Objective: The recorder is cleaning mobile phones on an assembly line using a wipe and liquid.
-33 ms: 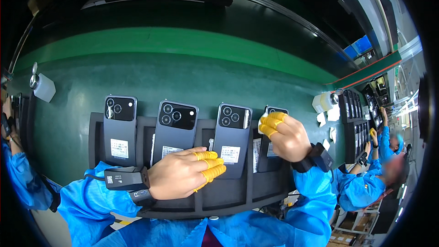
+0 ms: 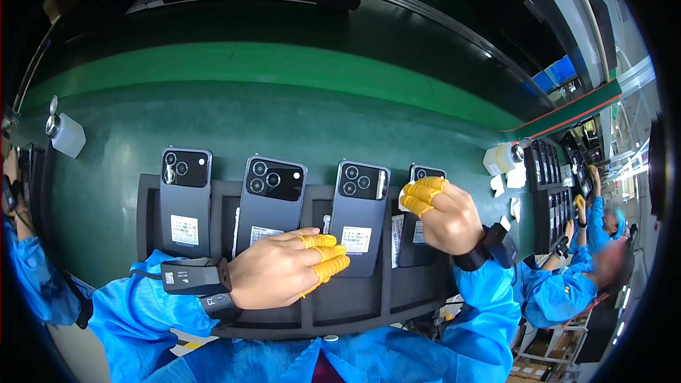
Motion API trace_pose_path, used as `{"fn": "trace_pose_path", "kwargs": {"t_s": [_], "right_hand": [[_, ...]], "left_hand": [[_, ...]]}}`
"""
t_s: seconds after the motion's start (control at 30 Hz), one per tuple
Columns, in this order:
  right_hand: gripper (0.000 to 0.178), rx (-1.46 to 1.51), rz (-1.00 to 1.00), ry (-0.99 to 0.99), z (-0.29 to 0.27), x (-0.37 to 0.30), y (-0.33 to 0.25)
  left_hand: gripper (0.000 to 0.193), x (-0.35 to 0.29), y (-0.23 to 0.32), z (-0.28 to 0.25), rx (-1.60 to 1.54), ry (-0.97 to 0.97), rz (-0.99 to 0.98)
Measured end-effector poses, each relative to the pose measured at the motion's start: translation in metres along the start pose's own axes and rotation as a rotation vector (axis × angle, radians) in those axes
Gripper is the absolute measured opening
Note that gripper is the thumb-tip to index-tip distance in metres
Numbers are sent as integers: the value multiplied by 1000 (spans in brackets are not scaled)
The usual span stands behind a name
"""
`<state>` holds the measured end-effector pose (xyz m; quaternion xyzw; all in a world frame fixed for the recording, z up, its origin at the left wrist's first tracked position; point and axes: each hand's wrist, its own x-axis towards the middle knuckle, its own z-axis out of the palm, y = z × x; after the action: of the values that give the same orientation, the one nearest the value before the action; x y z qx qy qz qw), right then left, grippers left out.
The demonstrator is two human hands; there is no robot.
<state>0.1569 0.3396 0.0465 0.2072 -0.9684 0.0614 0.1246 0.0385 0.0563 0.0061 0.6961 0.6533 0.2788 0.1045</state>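
Note:
Four dark grey-blue phones lie back up in a row across a black foam tray (image 2: pixel 340 308), labels on their lower backs. My left hand (image 2: pixel 273 269), with yellow finger cots, lies with fingers stretched out over the lower part of the second phone (image 2: pixel 273 202). Its fingertips reach the edge of the third phone (image 2: pixel 363 209). My right hand (image 2: pixel 447 220), also in yellow cots, is closed on a white wipe (image 2: pixel 403 198) at the camera end of the rightmost phone (image 2: pixel 413 248), hiding part of it. The leftmost phone (image 2: pixel 186 202) lies untouched.
A white dispenser bottle (image 2: pixel 69 136) with its lid up stands at the left of the green bench (image 2: pixel 284 113). Another bottle (image 2: pixel 501 159) and crumpled white wipes (image 2: pixel 498 184) are at the right. Beyond them are black phone trays (image 2: pixel 550 198) and co-workers in blue (image 2: pixel 564 294).
My right hand has shifted very slightly at the rightmost phone, and less of the white wipe shows. My left hand stays in place.

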Motion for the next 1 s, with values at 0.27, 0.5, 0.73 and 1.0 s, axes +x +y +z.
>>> {"fn": "trace_pose_path", "kwargs": {"t_s": [0.27,0.5,0.73,1.0], "right_hand": [[40,9,-178,122,33,36,-26],[45,-5,46,99,1,0,-11],[41,-67,109,168,26,28,-17],[42,87,17,240,16,35,-36]], "left_hand": [[39,3,-1,-2,-9,-16,27],[39,2,0,0,7,-16,-5],[35,2,0,3,-36,33,24],[33,1,1,5,-29,55,2]]}}
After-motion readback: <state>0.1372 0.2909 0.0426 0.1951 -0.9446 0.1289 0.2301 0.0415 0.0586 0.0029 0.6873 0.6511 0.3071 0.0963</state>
